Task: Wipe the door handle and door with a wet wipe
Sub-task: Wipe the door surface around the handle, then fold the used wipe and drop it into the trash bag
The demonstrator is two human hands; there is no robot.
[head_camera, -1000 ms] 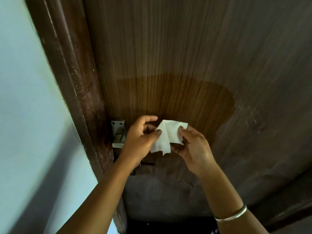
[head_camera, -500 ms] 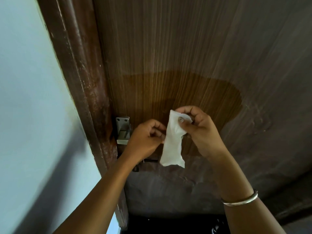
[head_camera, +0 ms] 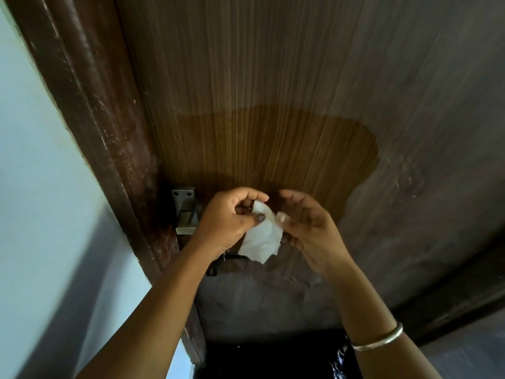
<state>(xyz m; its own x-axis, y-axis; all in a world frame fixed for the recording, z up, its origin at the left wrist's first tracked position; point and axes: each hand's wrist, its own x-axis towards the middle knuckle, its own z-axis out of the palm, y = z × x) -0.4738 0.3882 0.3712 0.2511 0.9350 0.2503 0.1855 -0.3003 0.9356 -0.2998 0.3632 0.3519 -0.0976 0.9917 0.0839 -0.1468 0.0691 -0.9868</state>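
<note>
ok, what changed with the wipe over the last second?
Grip on the wet wipe passed from right hand to left hand, which now pinches its top; it hangs slightly lower. Right thumb just meets its edge. The door, its damp patch and metal latch unchanged.

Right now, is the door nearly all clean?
Partly. Done: a brighter brown patch on the door looks wiped. In hand: left grip and right grip pinch the wet wipe. Left: the dull grey wood around it. I can't see the handle clearly.
</note>
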